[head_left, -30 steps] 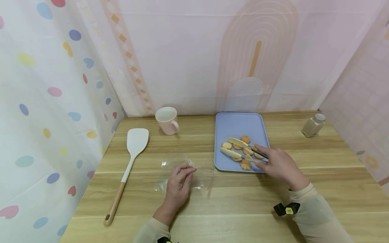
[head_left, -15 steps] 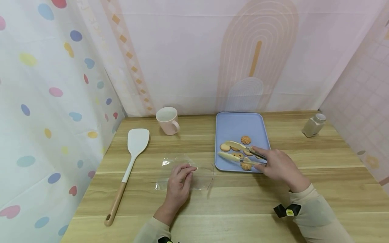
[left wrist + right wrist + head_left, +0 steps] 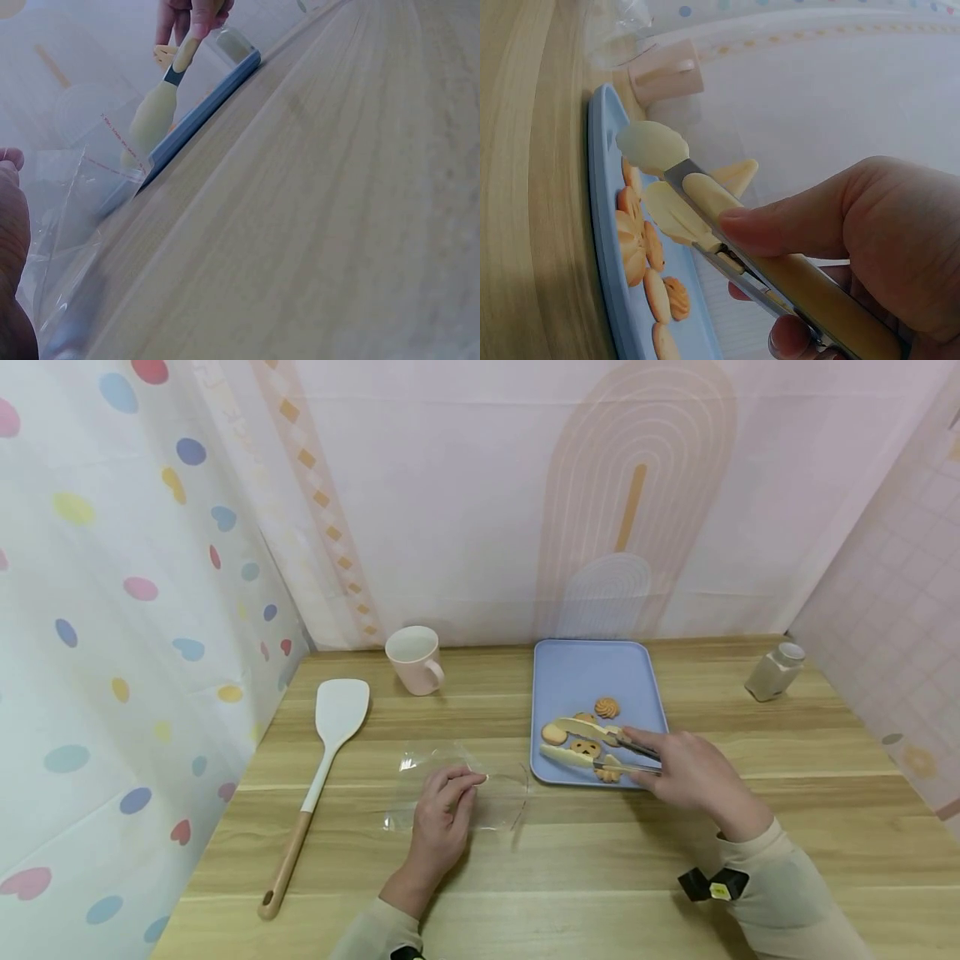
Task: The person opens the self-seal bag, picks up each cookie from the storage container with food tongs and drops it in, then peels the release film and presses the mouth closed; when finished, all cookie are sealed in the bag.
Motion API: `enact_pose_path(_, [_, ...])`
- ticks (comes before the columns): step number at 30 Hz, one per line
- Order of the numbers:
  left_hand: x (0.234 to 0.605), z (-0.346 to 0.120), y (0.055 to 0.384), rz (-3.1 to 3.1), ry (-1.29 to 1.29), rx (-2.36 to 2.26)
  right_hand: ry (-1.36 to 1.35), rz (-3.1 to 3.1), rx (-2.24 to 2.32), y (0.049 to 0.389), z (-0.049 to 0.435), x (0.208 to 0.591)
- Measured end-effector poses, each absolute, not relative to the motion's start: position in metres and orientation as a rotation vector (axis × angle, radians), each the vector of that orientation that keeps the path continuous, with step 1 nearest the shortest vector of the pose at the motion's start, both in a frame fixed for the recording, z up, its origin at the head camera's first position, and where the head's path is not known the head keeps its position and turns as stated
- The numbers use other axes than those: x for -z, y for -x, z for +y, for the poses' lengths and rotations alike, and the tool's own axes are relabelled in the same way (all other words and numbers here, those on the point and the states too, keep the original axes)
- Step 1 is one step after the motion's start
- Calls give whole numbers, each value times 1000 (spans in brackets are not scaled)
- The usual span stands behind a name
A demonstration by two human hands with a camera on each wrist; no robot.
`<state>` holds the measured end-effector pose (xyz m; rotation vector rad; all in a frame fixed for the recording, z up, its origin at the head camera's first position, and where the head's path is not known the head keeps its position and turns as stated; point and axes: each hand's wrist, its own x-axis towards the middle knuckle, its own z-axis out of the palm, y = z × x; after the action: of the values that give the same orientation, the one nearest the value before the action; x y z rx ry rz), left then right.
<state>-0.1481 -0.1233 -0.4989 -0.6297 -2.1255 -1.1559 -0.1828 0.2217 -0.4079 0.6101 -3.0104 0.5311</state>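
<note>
My right hand (image 3: pixel 690 772) grips a pair of tongs (image 3: pixel 780 277) with cream-coloured tips and metal arms. Their tips stand apart, low over several cookies (image 3: pixel 607 707) on the blue tray (image 3: pixel 592 668). A pale round cookie (image 3: pixel 554 734) lies by the far tip, and a cookie with dark holes (image 3: pixel 586 748) shows between the arms. To the left, my left hand (image 3: pixel 442 814) rests over a clear plastic bag (image 3: pixel 498 806), pinching its film between thumb and forefinger. The left wrist view shows red print along the bag's edge; most of that hand is out of frame there.
A white spatula (image 3: pixel 341 710) with a wooden handle lies at the left of the wooden table (image 3: pixel 600 902). At the back stands a pink mug (image 3: pixel 415 664), and a small jar (image 3: pixel 775 671) is at the far right. Patterned curtains enclose the table.
The tongs' tips have shifted slightly among the cookies. The pale round cookie has slid a little left and nearer, and the cookie with holes shows more. My left hand has stayed put.
</note>
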Motion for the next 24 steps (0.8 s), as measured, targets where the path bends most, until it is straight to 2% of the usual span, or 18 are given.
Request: enact_pose_path(24, [497,-122,149,-2106,641,1137,-567,-3021,-459,179,208,405])
